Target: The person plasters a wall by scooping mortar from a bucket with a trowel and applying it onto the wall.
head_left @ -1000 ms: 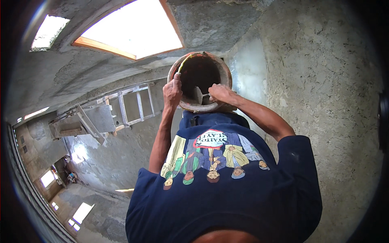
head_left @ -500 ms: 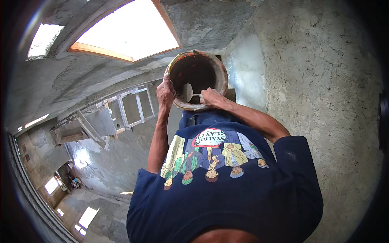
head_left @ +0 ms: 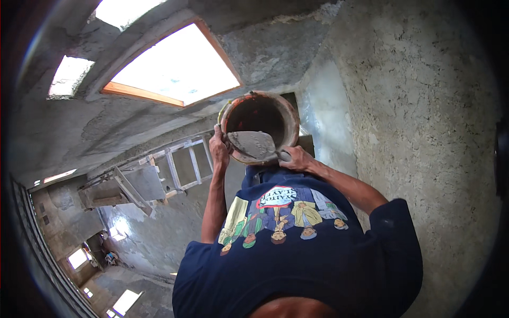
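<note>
A round bucket [head_left: 290, 117] with a mortar-stained rim is in front of my chest, its mouth facing up toward me. My left hand [head_left: 218, 149] is closed on the left side of its rim. My right hand [head_left: 298, 159] grips the handle of a trowel [head_left: 253, 145] at the near right of the rim. The trowel's broad blade lies across the near part of the bucket's mouth, coated with wet grey mortar. Shadow hides most of the bucket's inside, and I cannot tell how much it holds.
A rough plastered wall [head_left: 413, 111] rises close on my right. Ahead to the left is a bright window opening with an orange-brown wooden frame [head_left: 143, 94]. Farther left stands a ladder-like wooden frame [head_left: 170, 168] beside some boards [head_left: 143, 183].
The trowel has come up from inside the bucket, and its blade, now bearing mortar, is level across the mouth. Bucket and both hands sit lower in the picture.
</note>
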The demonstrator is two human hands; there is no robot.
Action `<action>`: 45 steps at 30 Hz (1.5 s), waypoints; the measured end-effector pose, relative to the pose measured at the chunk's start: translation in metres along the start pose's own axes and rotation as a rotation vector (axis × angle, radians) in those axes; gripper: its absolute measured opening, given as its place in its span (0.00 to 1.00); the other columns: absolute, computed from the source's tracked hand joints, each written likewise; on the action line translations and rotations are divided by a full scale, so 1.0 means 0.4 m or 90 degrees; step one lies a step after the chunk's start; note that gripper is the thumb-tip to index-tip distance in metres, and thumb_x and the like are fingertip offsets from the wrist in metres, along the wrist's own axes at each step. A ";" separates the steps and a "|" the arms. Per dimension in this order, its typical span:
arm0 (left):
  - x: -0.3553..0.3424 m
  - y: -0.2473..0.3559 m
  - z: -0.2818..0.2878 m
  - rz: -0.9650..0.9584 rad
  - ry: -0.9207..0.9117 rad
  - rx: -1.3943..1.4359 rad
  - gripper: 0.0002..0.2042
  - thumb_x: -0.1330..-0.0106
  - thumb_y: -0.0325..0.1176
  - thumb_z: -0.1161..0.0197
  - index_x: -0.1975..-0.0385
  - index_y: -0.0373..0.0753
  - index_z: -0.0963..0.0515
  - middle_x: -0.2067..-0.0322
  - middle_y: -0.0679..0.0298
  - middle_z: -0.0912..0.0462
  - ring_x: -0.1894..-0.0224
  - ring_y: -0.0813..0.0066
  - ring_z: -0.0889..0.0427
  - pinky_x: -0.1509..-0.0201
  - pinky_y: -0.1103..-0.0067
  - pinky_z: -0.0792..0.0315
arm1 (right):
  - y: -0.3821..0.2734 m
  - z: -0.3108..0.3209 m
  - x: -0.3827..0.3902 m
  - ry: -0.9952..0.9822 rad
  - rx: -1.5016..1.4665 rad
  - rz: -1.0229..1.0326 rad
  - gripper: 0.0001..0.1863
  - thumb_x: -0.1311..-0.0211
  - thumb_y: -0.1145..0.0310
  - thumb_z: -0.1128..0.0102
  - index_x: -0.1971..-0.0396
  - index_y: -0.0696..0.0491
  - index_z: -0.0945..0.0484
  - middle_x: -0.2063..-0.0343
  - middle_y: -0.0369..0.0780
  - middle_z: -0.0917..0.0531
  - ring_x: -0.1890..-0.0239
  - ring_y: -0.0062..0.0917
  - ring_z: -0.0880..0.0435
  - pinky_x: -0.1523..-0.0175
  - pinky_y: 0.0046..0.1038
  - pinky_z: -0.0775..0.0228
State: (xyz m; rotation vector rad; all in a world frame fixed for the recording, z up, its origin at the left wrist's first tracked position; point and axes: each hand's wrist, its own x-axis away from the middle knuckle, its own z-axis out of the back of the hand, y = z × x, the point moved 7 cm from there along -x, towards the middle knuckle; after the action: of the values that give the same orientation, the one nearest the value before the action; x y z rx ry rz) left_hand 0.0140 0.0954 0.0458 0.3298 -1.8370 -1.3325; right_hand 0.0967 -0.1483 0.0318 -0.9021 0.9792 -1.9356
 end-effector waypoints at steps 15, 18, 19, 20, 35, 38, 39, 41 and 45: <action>-0.007 0.079 -0.059 -0.179 -0.012 -0.359 0.27 0.31 0.53 0.58 0.89 0.40 0.34 0.90 0.70 0.37 0.91 0.79 0.37 0.90 0.78 0.44 | -0.028 0.385 -0.023 0.191 0.125 0.118 0.24 0.57 0.49 0.34 0.70 0.56 0.22 0.77 0.44 0.22 0.71 0.36 0.21 0.64 0.32 0.30; 0.031 0.145 -0.173 -0.259 -0.032 -0.375 0.24 0.30 0.45 0.61 0.76 0.30 0.26 0.82 0.53 0.27 0.80 0.61 0.29 0.72 0.66 0.35 | -0.061 0.526 -0.055 0.227 0.141 0.052 0.20 0.59 0.56 0.34 0.71 0.57 0.23 0.75 0.44 0.21 0.72 0.33 0.20 0.65 0.31 0.29; 0.050 0.172 -0.198 -0.324 -0.030 -0.397 0.24 0.30 0.47 0.59 0.77 0.30 0.27 0.82 0.53 0.27 0.80 0.62 0.30 0.71 0.67 0.36 | -0.090 0.567 -0.064 0.242 0.153 0.066 0.20 0.59 0.56 0.34 0.71 0.57 0.23 0.75 0.44 0.21 0.72 0.33 0.20 0.65 0.31 0.29; 0.060 0.195 -0.221 -0.391 -0.031 -0.417 0.25 0.31 0.48 0.57 0.78 0.30 0.28 0.82 0.54 0.27 0.80 0.63 0.30 0.69 0.67 0.36 | -0.105 0.605 -0.076 0.243 0.138 0.049 0.20 0.60 0.57 0.34 0.69 0.56 0.22 0.73 0.45 0.20 0.69 0.34 0.19 0.63 0.31 0.29; 0.057 0.246 -0.252 -0.097 -0.070 -0.435 0.29 0.40 0.57 0.44 0.87 0.32 0.31 0.91 0.67 0.38 0.84 0.84 0.39 0.80 0.77 0.42 | -0.485 1.266 -0.286 0.442 0.496 0.245 0.27 0.51 0.53 0.35 0.52 0.51 0.26 0.58 0.44 0.20 0.55 0.35 0.20 0.50 0.32 0.29; 0.053 0.253 -0.240 -0.092 -0.044 -0.429 0.29 0.41 0.57 0.44 0.87 0.33 0.32 0.91 0.67 0.38 0.84 0.84 0.39 0.80 0.77 0.42 | -0.574 1.426 -0.362 0.469 0.520 0.252 0.29 0.48 0.50 0.39 0.49 0.51 0.27 0.53 0.45 0.22 0.49 0.36 0.24 0.45 0.33 0.33; 0.053 0.253 -0.235 -0.087 -0.033 -0.423 0.28 0.40 0.57 0.44 0.87 0.33 0.32 0.91 0.67 0.38 0.84 0.84 0.39 0.80 0.77 0.42 | -0.624 1.453 -0.365 0.488 0.536 0.266 0.29 0.48 0.49 0.39 0.49 0.52 0.27 0.54 0.45 0.22 0.49 0.36 0.24 0.45 0.34 0.33; 0.053 0.250 -0.237 -0.082 -0.020 -0.408 0.28 0.40 0.56 0.43 0.86 0.34 0.32 0.90 0.68 0.38 0.83 0.84 0.39 0.80 0.78 0.42 | -0.667 1.523 -0.387 0.509 0.589 0.302 0.30 0.48 0.50 0.39 0.49 0.54 0.28 0.54 0.46 0.22 0.49 0.36 0.24 0.45 0.33 0.33; 0.053 0.241 -0.235 -0.060 0.013 -0.397 0.27 0.40 0.55 0.44 0.86 0.33 0.32 0.90 0.68 0.38 0.83 0.84 0.39 0.80 0.78 0.42 | -0.739 1.617 -0.431 0.491 0.601 0.276 0.32 0.47 0.48 0.39 0.50 0.58 0.28 0.55 0.49 0.22 0.50 0.36 0.23 0.47 0.32 0.32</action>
State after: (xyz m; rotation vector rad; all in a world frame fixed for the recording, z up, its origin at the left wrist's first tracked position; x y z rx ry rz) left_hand 0.0938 0.0588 0.1498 0.0945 -1.3096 -1.8721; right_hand 0.6221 -0.0812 0.5368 0.5805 0.4458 -2.0142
